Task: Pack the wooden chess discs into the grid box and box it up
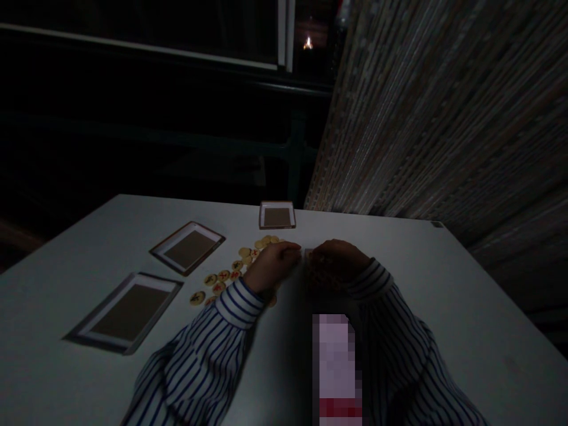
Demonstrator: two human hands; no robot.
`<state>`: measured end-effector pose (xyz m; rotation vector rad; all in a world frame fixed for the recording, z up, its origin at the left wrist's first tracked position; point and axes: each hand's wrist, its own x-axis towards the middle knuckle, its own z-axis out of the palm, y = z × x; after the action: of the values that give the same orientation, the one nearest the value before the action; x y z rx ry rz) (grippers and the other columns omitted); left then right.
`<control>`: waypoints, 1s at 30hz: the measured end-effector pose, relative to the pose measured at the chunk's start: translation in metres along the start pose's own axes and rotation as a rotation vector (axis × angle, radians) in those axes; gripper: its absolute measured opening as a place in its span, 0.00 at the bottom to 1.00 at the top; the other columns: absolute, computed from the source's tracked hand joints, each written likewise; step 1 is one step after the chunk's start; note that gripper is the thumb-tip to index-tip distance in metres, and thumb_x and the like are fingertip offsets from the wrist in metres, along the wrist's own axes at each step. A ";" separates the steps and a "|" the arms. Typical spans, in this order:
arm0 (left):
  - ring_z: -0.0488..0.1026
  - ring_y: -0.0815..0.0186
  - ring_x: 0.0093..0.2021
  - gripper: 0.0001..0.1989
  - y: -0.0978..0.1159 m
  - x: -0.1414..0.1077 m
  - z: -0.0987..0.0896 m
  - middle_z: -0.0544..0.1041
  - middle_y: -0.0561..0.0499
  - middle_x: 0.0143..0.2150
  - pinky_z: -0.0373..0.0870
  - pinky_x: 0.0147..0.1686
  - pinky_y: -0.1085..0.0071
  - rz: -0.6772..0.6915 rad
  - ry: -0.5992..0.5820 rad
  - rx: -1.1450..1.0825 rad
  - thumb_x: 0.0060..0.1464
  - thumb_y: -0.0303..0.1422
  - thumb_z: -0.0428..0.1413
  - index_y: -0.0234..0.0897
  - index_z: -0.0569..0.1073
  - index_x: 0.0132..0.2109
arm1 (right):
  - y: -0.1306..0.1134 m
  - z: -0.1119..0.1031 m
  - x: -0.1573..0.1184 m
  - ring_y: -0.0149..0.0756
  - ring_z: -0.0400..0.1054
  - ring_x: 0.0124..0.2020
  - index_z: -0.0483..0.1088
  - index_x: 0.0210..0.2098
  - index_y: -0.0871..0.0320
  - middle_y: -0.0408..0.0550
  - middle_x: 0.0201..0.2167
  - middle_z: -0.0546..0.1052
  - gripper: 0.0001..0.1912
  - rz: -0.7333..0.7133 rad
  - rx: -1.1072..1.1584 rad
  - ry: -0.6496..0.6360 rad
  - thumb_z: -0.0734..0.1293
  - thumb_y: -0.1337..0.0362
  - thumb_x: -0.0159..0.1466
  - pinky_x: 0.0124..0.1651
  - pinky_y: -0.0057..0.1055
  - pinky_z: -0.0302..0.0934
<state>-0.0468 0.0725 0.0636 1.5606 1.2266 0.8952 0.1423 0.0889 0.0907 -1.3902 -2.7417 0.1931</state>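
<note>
Round wooden Chinese chess pieces (224, 275) with red and dark characters lie loosely on the white table, left of and behind my left hand (275, 264). That hand is closed, its fingertips drawn together and pointing right; what they hold, if anything, is hidden. A short gap away, my right hand (339, 257) is curled with its fingers bent toward the left one. Deep shadow hides its palm side. Just below its fingers is a dark, reddish-patterned shape (317, 281) that I cannot make out. Both forearms wear blue-striped sleeves.
Three shallow trays or box lids with brown bottoms stand on the white table (444, 296): near left (104, 337), mid left (160, 255) and far middle (261, 215). A strand curtain (421, 118) hangs at the right back. A blurred-out patch (337, 361) covers the front middle.
</note>
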 end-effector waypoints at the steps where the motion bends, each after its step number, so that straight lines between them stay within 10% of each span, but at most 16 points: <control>1: 0.72 0.63 0.32 0.14 -0.002 0.000 0.000 0.77 0.46 0.33 0.65 0.31 0.69 0.027 -0.007 0.059 0.47 0.37 0.54 0.34 0.74 0.40 | 0.000 0.001 0.000 0.39 0.70 0.34 0.74 0.33 0.57 0.52 0.32 0.77 0.10 0.017 -0.008 -0.048 0.63 0.62 0.56 0.32 0.30 0.58; 30: 0.71 0.61 0.44 0.17 0.004 -0.006 -0.001 0.75 0.43 0.45 0.65 0.43 0.67 0.114 -0.170 0.634 0.54 0.32 0.45 0.32 0.71 0.47 | -0.012 0.013 0.010 0.43 0.72 0.36 0.74 0.36 0.53 0.51 0.36 0.77 0.16 0.164 -0.090 -0.363 0.60 0.55 0.55 0.32 0.33 0.64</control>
<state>-0.0480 0.0663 0.0681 2.1725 1.3823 0.4382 0.1257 0.0891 0.0793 -1.7632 -2.9471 0.3687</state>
